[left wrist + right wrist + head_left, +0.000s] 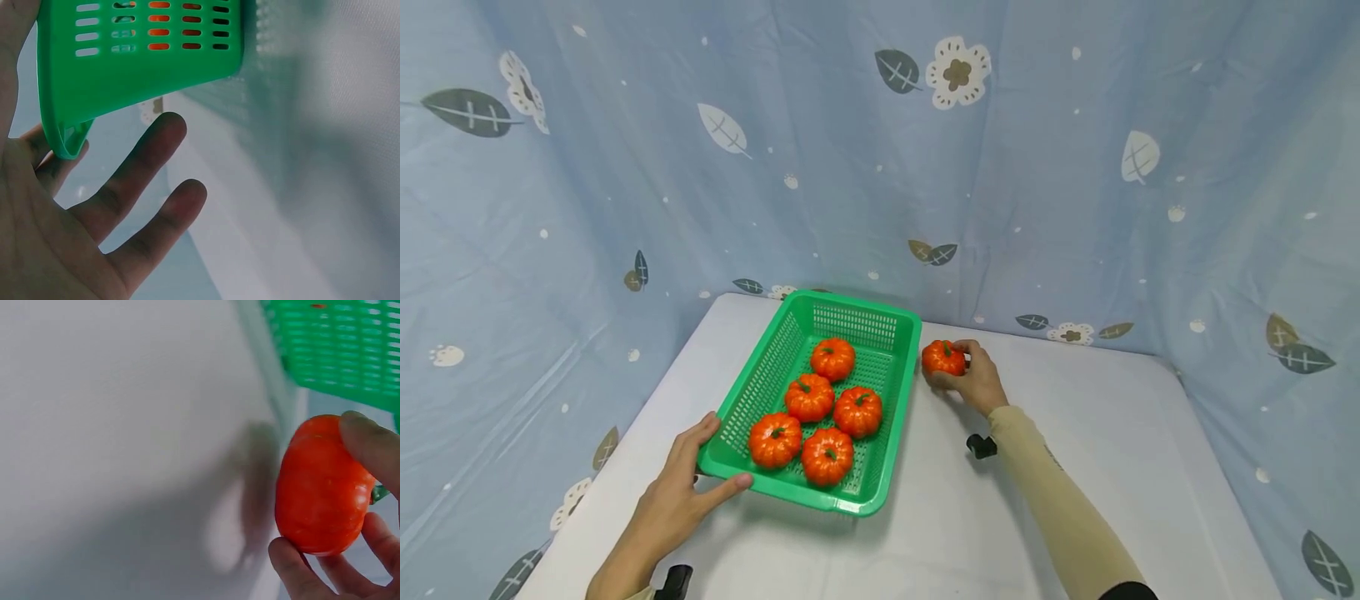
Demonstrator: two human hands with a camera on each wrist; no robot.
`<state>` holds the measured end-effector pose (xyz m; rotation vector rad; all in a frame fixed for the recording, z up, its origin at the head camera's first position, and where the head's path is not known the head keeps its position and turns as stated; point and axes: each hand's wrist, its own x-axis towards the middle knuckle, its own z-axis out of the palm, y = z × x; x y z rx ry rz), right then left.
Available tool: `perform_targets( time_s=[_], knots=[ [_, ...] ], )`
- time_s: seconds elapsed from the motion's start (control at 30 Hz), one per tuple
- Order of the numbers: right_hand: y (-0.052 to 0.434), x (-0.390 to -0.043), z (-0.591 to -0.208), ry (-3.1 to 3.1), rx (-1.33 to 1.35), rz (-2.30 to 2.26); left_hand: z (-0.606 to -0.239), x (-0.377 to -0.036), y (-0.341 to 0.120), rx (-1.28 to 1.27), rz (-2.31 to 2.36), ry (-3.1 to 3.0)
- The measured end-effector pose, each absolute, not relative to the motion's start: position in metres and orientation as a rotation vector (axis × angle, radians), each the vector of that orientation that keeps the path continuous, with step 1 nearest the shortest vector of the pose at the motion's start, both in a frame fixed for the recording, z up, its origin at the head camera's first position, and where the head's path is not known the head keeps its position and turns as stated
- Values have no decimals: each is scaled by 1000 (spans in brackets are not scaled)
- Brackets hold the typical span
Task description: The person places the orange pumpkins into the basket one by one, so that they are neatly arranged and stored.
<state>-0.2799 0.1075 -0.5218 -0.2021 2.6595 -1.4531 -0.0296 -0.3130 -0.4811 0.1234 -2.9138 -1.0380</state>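
My right hand (976, 379) holds a small orange-red pumpkin (943, 357) just right of the green plastic basket (868, 502). In the right wrist view, thumb and fingers pinch this pumpkin (322, 487) from opposite sides, its green stem pointing away from the table. My left hand (673, 500) grips the basket's near left corner, thumb at the near rim and fingers at the left rim. Seen from the left wrist, two fingers (140, 181) stretch out below the basket wall (144, 75). Several similar pumpkins (809, 397) lie inside the basket, mostly toward its near half.
A white-covered table (1075, 467) lies beneath, with bare cloth to the right of the basket. Behind and at both sides hangs a blue curtain (850, 167) with leaf and flower prints. The basket's far rim stands close to the table's back edge.
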Motion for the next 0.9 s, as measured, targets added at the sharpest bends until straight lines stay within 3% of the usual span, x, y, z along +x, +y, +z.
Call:
perform_targets(
  time_s=[0.53, 0.9],
  knots=[
    [101, -287, -477, 2671, -342, -1829, -483, -31, -313, 118, -1051, -2901],
    [78, -281, -470, 2618, -480, -1869, -480, -30, -313, 132, -1036, -2924]
  ],
)
